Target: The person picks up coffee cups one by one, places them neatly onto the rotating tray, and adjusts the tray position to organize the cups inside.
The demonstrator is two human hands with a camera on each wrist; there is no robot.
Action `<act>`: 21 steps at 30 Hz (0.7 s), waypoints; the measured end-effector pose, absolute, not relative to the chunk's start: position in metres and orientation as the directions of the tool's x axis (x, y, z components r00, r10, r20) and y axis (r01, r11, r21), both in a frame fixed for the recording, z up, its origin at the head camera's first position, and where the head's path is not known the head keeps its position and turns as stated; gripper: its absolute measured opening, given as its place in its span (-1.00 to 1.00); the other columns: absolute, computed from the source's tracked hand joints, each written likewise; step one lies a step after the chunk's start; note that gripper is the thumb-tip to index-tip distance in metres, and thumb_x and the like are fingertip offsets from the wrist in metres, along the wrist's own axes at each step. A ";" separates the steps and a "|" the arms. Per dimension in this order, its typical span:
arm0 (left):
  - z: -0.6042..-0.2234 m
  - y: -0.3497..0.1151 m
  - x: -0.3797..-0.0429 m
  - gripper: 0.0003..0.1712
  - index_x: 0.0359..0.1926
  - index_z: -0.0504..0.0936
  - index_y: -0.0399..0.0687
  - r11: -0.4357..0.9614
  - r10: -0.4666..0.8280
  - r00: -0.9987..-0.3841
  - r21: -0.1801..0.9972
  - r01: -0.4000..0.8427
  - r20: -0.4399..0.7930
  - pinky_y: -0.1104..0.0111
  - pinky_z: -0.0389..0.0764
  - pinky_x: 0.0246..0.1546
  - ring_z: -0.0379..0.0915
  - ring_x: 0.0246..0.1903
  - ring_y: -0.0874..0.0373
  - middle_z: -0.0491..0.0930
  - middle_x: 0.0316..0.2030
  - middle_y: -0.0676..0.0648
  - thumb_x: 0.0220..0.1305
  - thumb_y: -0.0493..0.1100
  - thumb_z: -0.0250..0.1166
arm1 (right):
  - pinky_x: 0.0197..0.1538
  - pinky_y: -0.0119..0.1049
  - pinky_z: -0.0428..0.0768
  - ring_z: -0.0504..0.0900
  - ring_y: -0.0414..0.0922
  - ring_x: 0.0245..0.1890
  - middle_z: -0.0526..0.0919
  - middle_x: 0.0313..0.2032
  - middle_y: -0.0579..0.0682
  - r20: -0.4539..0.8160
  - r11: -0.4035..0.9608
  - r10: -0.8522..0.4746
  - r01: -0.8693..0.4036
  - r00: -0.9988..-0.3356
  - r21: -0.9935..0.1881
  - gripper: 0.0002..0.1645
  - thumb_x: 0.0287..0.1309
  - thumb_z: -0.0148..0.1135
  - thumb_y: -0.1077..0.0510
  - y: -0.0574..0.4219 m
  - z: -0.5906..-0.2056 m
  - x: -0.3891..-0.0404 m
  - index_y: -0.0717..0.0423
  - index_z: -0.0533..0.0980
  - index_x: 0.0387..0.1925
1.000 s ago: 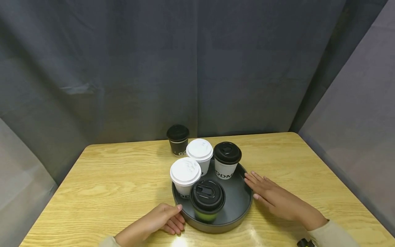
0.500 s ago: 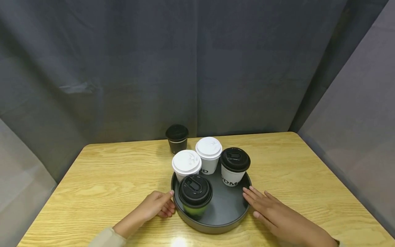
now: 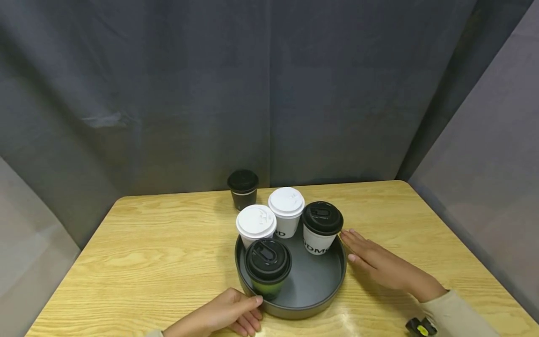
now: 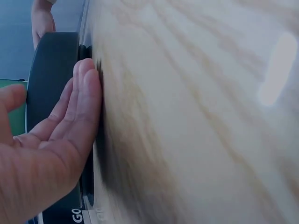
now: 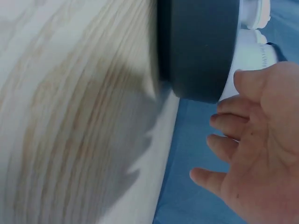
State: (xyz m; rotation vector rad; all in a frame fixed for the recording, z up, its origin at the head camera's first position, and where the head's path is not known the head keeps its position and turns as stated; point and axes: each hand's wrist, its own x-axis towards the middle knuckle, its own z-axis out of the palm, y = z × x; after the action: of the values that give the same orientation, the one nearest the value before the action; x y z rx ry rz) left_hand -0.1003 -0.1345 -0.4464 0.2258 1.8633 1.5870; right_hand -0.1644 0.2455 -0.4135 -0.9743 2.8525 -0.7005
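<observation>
A round dark grey tray (image 3: 294, 312) with a raised rim carries several lidded paper cups. Nearest is a green cup with a black lid (image 3: 268, 260); behind it stand two white-lidded cups (image 3: 256, 222) and a white cup with a black lid (image 3: 322, 219). My left hand (image 3: 234, 310) is at the tray's near-left side, its long fingers along the outer wall and the thumb up by the rim. On the other side, my right hand (image 3: 381, 266) has its fingers extended, fingertips right at the rim; in the right wrist view its palm (image 5: 271, 144) faces the camera.
A dark cup with a black lid (image 3: 243, 189) stands on the wooden table (image 3: 168, 243), behind the tray near the back edge. Grey curtains (image 3: 202, 103) hang behind and at both sides. A dark device is strapped at the right wrist (image 3: 421, 326).
The tray with its cups turned clockwise seen from above, then stayed put over the last half second. Meanwhile my left hand slid nearer along the rim and my right hand shifted farther back.
</observation>
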 end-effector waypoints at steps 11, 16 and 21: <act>-0.444 -0.140 -0.106 -0.45 -0.25 0.63 -0.40 0.223 0.516 -0.764 0.922 -0.315 -0.386 0.43 0.67 -0.46 0.61 -0.52 0.25 0.70 -0.41 -0.16 0.38 0.10 0.10 | 0.28 0.28 0.18 0.08 0.24 0.40 0.09 0.44 0.14 0.130 0.739 -0.558 -0.562 -0.819 -0.371 -0.35 0.45 -0.08 -0.02 0.242 -0.421 -0.158 0.16 0.12 0.43; -0.442 -0.146 -0.111 -0.44 -0.24 0.62 -0.41 0.243 0.490 -0.778 0.919 -0.311 -0.393 0.41 0.67 -0.44 0.61 -0.52 0.24 0.70 -0.42 -0.15 0.39 0.10 0.08 | 0.27 0.28 0.22 0.10 0.21 0.40 0.10 0.45 0.08 0.150 0.759 -0.551 -0.568 -0.821 -0.318 -0.37 0.44 -0.07 -0.02 0.240 -0.419 -0.146 0.11 0.16 0.42; -0.440 -0.158 -0.123 -0.42 -0.25 0.61 -0.42 0.252 0.452 -0.804 0.920 -0.301 -0.387 0.39 0.68 -0.42 0.60 -0.53 0.24 0.68 -0.46 -0.11 0.38 0.10 0.07 | 0.40 0.03 0.14 0.15 0.08 0.41 0.18 0.42 -0.02 0.187 0.786 -0.543 -0.573 -0.819 -0.230 -0.39 0.40 0.01 -0.02 0.238 -0.416 -0.121 0.02 0.23 0.40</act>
State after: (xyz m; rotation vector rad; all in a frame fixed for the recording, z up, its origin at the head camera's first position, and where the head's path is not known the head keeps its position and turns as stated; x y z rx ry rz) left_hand -0.1226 -0.1584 -0.4401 0.1370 1.9253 1.6102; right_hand -0.1210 0.2381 -0.4160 -0.9632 3.0730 -0.4530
